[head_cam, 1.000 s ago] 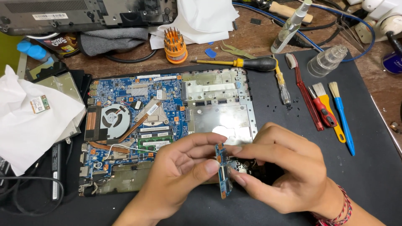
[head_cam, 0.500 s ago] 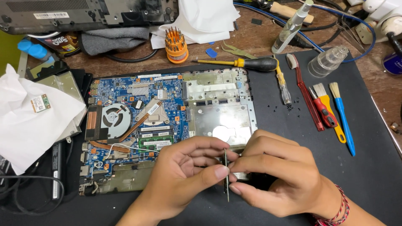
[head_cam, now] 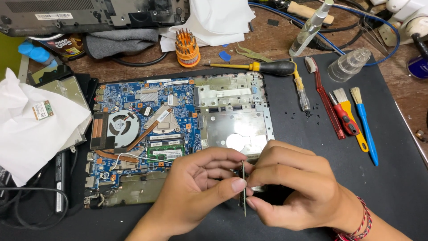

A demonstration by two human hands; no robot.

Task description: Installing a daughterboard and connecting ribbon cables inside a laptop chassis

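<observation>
A small circuit board (head_cam: 243, 187) stands edge-on to the camera, pinched between both hands just in front of an opened laptop base. My left hand (head_cam: 196, 189) grips it from the left with thumb and fingers. My right hand (head_cam: 296, 185) holds its right face, fingers curled over the top. The opened laptop (head_cam: 178, 134) lies behind the hands, showing a blue motherboard, a fan (head_cam: 119, 125) with copper heat pipes, and a bare silver drive bay (head_cam: 236, 127).
A black mat (head_cam: 392, 178) carries a toothbrush (head_cam: 324, 100), brushes (head_cam: 363, 125), a small screwdriver (head_cam: 302, 91) and loose black screws. A yellow-shafted screwdriver (head_cam: 263, 67), an orange bit holder (head_cam: 187, 48), spray bottles, cables and white tissue (head_cam: 31, 134) lie around.
The small board has turned in my hands from showing its blue face to standing edge-on. Both hands shifted only slightly.
</observation>
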